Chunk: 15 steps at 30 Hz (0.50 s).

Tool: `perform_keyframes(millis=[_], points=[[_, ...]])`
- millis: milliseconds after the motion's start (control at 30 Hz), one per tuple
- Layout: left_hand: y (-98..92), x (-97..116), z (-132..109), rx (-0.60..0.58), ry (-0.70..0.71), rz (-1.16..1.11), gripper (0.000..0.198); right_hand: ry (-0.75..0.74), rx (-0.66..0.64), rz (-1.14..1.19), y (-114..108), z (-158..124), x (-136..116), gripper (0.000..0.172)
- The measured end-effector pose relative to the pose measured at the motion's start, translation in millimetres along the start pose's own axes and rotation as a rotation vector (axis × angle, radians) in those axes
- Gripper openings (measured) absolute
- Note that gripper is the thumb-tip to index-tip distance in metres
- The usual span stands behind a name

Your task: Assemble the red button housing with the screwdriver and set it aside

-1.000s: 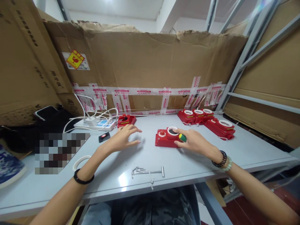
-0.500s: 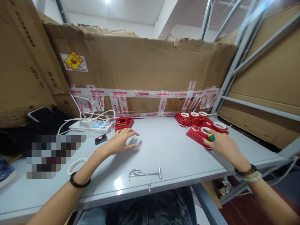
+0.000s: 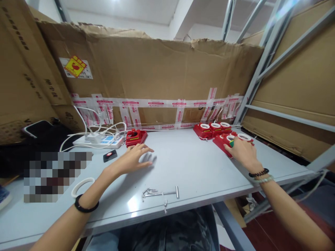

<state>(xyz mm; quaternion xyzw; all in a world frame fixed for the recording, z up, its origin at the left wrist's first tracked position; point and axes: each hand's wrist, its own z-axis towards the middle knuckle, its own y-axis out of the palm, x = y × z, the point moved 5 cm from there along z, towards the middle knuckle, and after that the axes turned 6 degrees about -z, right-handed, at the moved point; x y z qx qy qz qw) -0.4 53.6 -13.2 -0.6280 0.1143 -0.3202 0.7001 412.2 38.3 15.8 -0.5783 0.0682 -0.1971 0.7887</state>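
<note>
My left hand (image 3: 137, 158) hovers over the table with its fingers spread and nothing in them, just in front of a red device (image 3: 134, 137) with a black knob. At the right, my right hand (image 3: 242, 151) has its fingers curled over a red device with a white ring (image 3: 223, 141); the fingertips are partly hidden. Behind it stand several more red devices with white rings (image 3: 205, 127). A metal T-shaped tool (image 3: 167, 192) lies near the front edge with small metal pieces (image 3: 150, 190) beside its left end.
On the left are a white power strip (image 3: 112, 141) with tangled cables, a small black box (image 3: 110, 156), a white ring (image 3: 81, 184) and a blurred patch. Cardboard (image 3: 157, 73) walls the back; a metal shelf frame (image 3: 258, 78) rises at the right.
My right hand has moved slightly back and left, and the red device under it has shifted back and closer to the other red devices. My left hand remains nearly in place, fingers spread.
</note>
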Motion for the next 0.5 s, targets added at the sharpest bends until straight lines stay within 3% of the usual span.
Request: perform_keyframes(millis=[133, 200, 267, 400, 500], points=[[-8.4, -6.0, -2.0, 0.033, -0.019, -0.017, 0.046, 0.056, 0.185, 0.249, -22.5, 1.9, 15.4, 0.062], [-16.7, -13.4, -3.0, 0.09, -0.04, -0.01, 0.049, 0.019, 0.325, 0.413, -44.5, -2.8, 17.0, 0.051], [-26.8, -23.8, -4.6, 0.155, -0.078, 0.018, 0.052, -0.075, 0.382, 0.578, -64.6, -9.4, 7.6, 0.039], [-49.5, -51.2, -13.9, 0.265, -0.197, 0.108, 0.052, -0.365, 0.384, 0.735, -88.8, -22.0, -44.7, 0.025], [-65.7, -77.5, -28.6, 0.348, -0.34, 0.181, 0.046, -0.604, 0.26, 0.726, -84.6, -28.1, -103.0, 0.022]])
